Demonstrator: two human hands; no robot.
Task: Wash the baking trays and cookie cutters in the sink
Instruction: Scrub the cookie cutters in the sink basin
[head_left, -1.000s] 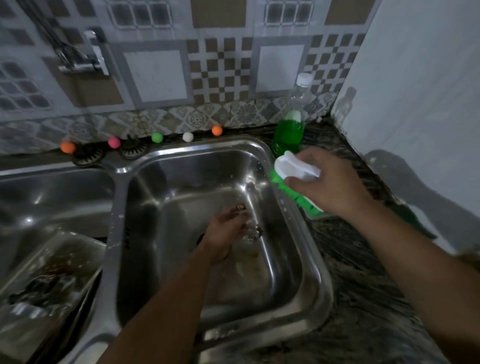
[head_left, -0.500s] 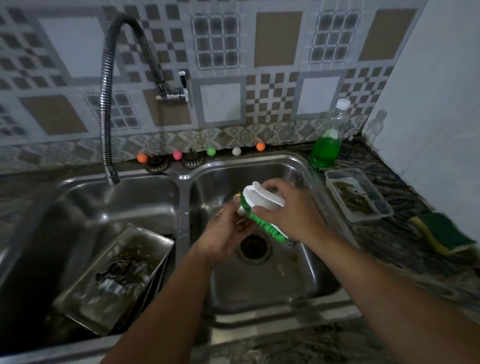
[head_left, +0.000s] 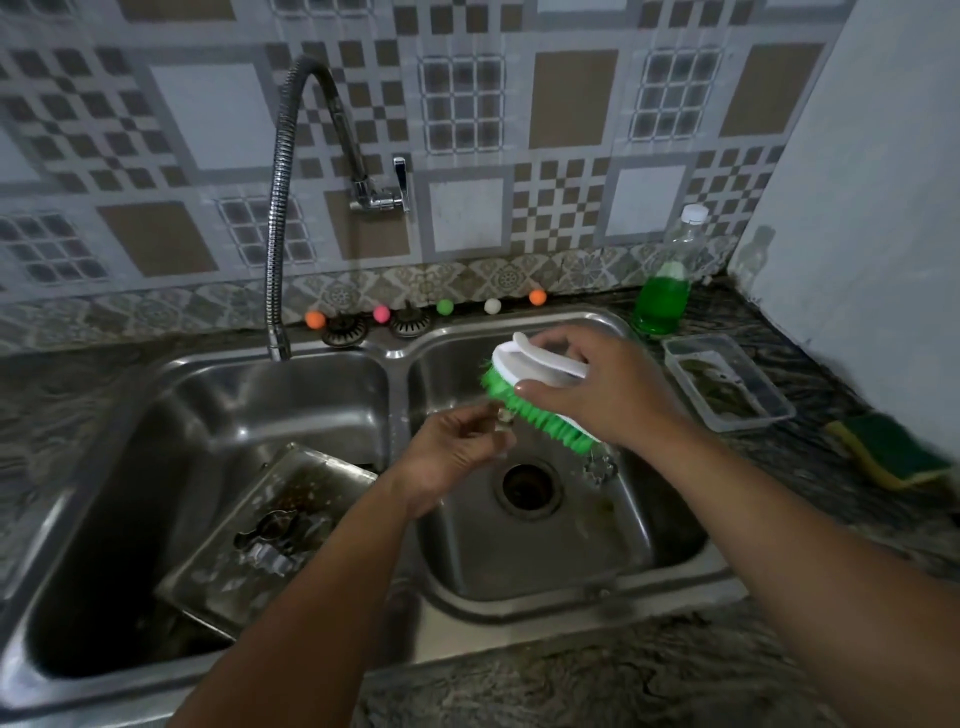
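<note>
Head view looks down on a double sink (head_left: 400, 358), and every place below is given from its right-basin drain (head_left: 529, 484). Above and a little left of the drain, the left hand (head_left: 457, 457) pinches a small metal object (head_left: 503, 420) at its fingertips; it is too small to name for certain, but it looks like a cookie cutter. Directly above the drain, the right hand (head_left: 597, 389) grips a white-backed scrub brush (head_left: 535, 387), fingers curled over the handle, thumb on the near edge, green bristles tilted down and left so they touch the pinched piece. The step in hand appears to be scrubbing one cutter. Another cutter (head_left: 601, 466) lies on the basin floor just right of the drain, and a soiled baking tray (head_left: 270, 530) leans in the left basin, well left of the drain, so most of the washing seems undone. Next, the piece likely needs turning between the fingertips so the bristles reach its inner edges, with a firm pinch lest it slip toward the open drain. Both forearms reach in from the near edge, converging over the right basin.
</note>
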